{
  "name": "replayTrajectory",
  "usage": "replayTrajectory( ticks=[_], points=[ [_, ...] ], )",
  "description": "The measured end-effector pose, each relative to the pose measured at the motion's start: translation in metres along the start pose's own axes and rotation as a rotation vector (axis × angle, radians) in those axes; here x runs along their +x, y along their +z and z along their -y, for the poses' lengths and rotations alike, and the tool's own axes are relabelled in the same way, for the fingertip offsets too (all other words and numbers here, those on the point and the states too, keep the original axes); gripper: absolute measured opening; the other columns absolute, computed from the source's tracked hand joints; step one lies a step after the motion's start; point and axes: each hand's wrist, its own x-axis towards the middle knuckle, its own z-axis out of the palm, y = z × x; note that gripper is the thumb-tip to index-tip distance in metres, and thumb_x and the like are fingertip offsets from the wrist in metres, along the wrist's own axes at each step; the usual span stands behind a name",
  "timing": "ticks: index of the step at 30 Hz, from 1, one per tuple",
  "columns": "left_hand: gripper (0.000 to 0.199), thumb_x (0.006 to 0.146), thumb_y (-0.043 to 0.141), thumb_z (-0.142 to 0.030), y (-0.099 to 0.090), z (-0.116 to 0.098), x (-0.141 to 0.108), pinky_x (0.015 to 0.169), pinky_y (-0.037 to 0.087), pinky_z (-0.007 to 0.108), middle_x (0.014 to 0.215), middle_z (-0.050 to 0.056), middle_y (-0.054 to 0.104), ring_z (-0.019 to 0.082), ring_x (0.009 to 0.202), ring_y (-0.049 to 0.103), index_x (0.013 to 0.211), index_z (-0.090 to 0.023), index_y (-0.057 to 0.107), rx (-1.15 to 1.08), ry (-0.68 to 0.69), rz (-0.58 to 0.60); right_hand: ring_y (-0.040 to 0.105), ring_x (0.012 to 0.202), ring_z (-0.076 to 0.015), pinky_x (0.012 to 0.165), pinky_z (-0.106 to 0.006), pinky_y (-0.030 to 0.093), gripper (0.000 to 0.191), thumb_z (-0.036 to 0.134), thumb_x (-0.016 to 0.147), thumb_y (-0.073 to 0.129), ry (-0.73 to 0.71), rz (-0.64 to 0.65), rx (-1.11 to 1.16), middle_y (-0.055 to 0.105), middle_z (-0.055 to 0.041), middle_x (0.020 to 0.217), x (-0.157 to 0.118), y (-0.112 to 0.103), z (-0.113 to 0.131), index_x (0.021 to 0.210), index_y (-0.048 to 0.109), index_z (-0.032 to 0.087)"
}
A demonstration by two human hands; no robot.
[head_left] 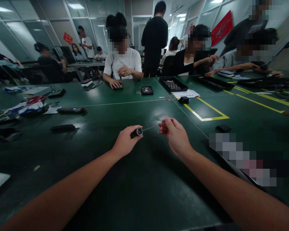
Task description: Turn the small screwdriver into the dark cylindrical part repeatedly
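Note:
Near the middle of the green table (120, 192), my left hand (126, 141) is closed round a small black cylinder (139, 131) whose round end, with a pale rim, faces me. A thin, pale, wire-like strand (149, 128) runs from beside the cylinder to my right hand (175, 134). The fingers of my right hand are pinched together on the strand's other end. Both hands are held above the tabletop, a short gap apart. What the strand is made of cannot be made out.
A black marker (71, 110), red scissors (36, 100) and a black case (62, 128) lie to the left. Ahead are a small black box (184, 99), a black device (147, 90) and a parts tray (172, 84). Several people sit across the table.

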Motion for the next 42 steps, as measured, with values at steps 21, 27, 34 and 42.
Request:
replayTrajectory(
  ticks=[21, 27, 34, 42],
  points=[
    [0.034, 0.087, 0.072, -0.020, 0.000, -0.002, -0.001, 0.107, 0.049, 0.046, 0.123, 0.006, 0.072, 0.025, 0.118, 0.066, 0.121, -0.023, 0.070, -0.021, -0.004, -0.004, 0.061, 0.069, -0.0173, 0.064, -0.031, 0.047, 0.024, 0.043, 0.100, 0.054, -0.346, 0.156, -0.425, 0.065, -0.0009, 0.077, -0.028, 0.004, 0.017, 0.101, 0.067, 0.023],
    [0.035, 0.086, 0.073, -0.018, 0.001, -0.001, -0.001, 0.107, 0.048, 0.044, 0.122, 0.006, 0.073, 0.024, 0.117, 0.066, 0.121, -0.022, 0.070, -0.025, 0.002, -0.002, 0.059, 0.066, -0.0165, 0.062, -0.031, 0.045, 0.029, 0.045, 0.104, 0.048, -0.360, 0.169, -0.453, 0.063, 0.0000, 0.074, -0.029, 0.004, 0.017, 0.099, 0.067, 0.023],
    [0.036, 0.087, 0.074, -0.020, 0.002, 0.001, -0.002, 0.106, 0.048, 0.046, 0.123, 0.005, 0.073, 0.025, 0.117, 0.065, 0.122, -0.025, 0.070, 0.001, 0.030, 0.024, 0.066, 0.076, -0.0190, 0.070, -0.033, 0.049, 0.025, 0.040, 0.103, 0.049, -0.393, 0.135, -0.515, 0.071, -0.0027, 0.083, -0.029, 0.006, 0.020, 0.099, 0.068, 0.024],
    [0.035, 0.086, 0.074, -0.020, 0.002, 0.004, -0.001, 0.106, 0.049, 0.045, 0.122, 0.005, 0.073, 0.024, 0.116, 0.066, 0.121, -0.025, 0.071, -0.016, 0.012, 0.010, 0.061, 0.067, -0.0172, 0.063, -0.032, 0.043, 0.032, 0.045, 0.103, 0.047, -0.362, 0.200, -0.559, 0.067, -0.0013, 0.075, -0.027, 0.004, 0.024, 0.090, 0.067, 0.023]
  ],
)
